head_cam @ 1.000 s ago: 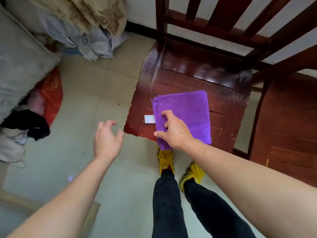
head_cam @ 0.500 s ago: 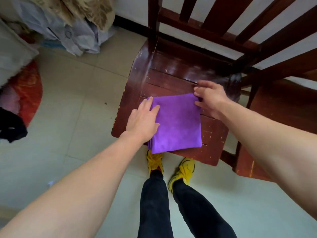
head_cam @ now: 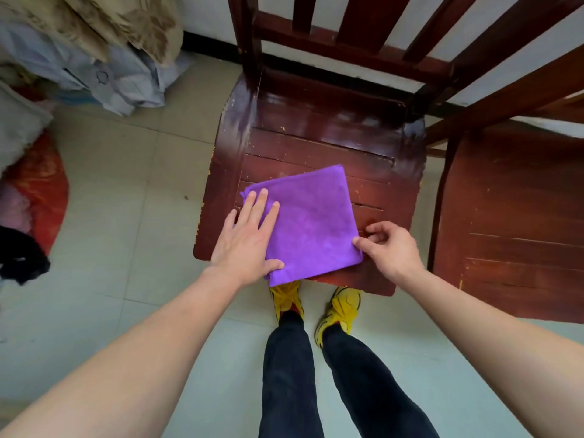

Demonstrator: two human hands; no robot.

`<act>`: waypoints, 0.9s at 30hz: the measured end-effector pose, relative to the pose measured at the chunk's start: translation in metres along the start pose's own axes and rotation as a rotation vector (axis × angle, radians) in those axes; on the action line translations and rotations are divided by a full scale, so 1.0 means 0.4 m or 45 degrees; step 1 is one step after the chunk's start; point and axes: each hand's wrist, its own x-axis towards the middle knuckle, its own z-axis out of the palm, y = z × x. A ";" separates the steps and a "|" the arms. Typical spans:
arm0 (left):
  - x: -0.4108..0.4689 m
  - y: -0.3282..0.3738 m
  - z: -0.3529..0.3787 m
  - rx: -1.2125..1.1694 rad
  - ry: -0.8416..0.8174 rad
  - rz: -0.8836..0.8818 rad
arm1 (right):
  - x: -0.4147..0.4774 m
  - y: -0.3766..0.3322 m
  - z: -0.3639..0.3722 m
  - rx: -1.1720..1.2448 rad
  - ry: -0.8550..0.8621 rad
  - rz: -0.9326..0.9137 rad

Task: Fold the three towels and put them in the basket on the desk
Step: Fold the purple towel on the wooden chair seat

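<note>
A lived-in home room is showing: worn dark-red wooden chairs (head_cam: 316, 128) are standing on a pale tiled floor (head_cam: 126, 191) against a white wall (head_cam: 205, 14) at 12 o'clock, and crumpled clothes (head_cam: 94, 58) are lying heaped at 10 o'clock.

The towel (head_cam: 316, 216) is purple cloth, matt, with a fine soft nap. The chair (head_cam: 316, 128) under it is dark red-brown wood, lacquered to a gloss that throws pale glare at the back of the seat. The lacquer is scuffed and chipped to pale specks along the seat's edges. Right of the chair, a second chair (head_cam: 521, 216) is the same wood but duller. The floor (head_cam: 126, 184) around the chair is pale tile, smooth and faintly shiny. Left of the chair lies a heap (head_cam: 94, 58) of crumpled matt cloth.
</note>
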 end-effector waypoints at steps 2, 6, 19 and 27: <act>0.002 0.004 0.001 -0.005 0.001 -0.014 | -0.024 -0.018 0.002 -0.095 0.045 -0.040; 0.004 0.031 -0.018 0.045 0.115 0.001 | -0.063 -0.061 0.046 -0.422 -0.006 -0.076; 0.195 0.146 -0.201 -2.223 -0.383 -0.795 | 0.039 -0.123 -0.121 -0.639 0.288 -0.812; 0.168 0.150 -0.159 -2.141 -0.036 -1.007 | -0.038 0.024 -0.067 -1.090 0.272 -1.176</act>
